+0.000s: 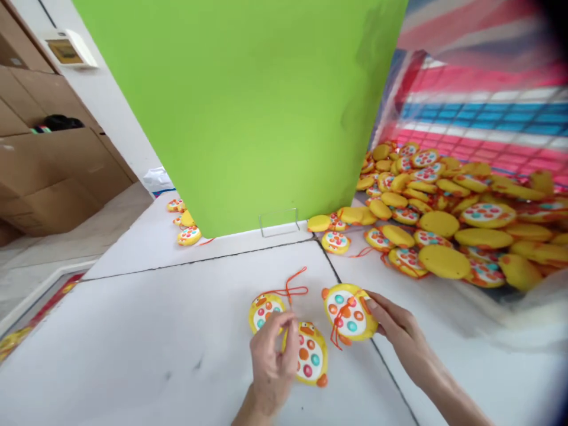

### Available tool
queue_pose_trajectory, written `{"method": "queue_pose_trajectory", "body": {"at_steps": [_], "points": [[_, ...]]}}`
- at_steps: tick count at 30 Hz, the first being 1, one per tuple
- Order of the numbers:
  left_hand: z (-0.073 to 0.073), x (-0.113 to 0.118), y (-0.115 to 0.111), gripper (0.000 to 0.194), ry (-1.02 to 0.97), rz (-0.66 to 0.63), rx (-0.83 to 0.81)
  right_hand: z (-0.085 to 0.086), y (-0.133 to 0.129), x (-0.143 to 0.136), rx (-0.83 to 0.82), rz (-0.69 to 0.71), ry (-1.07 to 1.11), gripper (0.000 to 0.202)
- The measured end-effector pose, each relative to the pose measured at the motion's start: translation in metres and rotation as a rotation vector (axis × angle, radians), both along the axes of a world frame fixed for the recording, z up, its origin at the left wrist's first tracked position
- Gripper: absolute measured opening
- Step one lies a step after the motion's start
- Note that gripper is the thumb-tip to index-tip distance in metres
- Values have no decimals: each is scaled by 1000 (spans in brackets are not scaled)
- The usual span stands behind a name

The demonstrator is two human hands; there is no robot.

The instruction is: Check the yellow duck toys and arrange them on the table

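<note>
Yellow duck toy (364,334) in the grip of a worker's right hand (406,334), seen above the white tabletop (177,331), just right of two others like it. Its body is a rounded, flattened disc with a broad yellow rim framing a white oval, and the oval is dotted with glossy round spots in teal, orange and pink. Small orange nubs jut from the rim at the left and at the lower edge, and a thin orange-red cord lies in loose loops across the white face. The right fingers close on the rim at its right side, thumb uppermost; whether the toy's underside touches the surface cannot be told.

At left, the left hand (270,358) is poised over the pair, thumb and forefinger drawn narrowly together near the end of a looped orange cord (296,290); whether they pinch it cannot be told. The lower toy (309,358) shows an orange beak, small eyes and an orange foot, its spotted belly facing up. The upper toy (258,303), partly hidden by the hand, bears a matching beak and spots. Beyond, a heap of similar toys (444,260) spreads beside an upright green panel (248,118).
</note>
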State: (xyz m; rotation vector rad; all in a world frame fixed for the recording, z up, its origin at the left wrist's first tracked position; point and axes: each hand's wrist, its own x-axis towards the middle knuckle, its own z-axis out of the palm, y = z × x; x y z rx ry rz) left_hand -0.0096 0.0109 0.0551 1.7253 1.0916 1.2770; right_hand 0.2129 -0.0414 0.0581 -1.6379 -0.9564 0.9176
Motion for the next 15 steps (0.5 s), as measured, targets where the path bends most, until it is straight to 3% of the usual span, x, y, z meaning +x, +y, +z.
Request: {"method": "queue_pose_trajectory", "body": {"at_steps": [2, 4, 6, 8, 10, 15], "points": [[18, 2, 1, 20, -26, -112, -252, 2, -10, -12, -3, 58, 89, 55], [28, 8, -2, 47, -89, -269, -482, 3, -16, -22, 15, 128, 156, 53], [29, 14, -8, 64, -145, -430, -642, 3, -19, -28, 39, 165, 182, 51], [26, 20, -15, 62, -206, -541, -752, 0, -24, -32, 47, 139, 200, 51], [23, 23, -22, 56, -285, -540, -803, -4, -31, -35, 44, 109, 254, 54], [24, 28, -32, 56, -308, -313, -817, -10, -52, -47, 93, 176, 362, 50]]}}
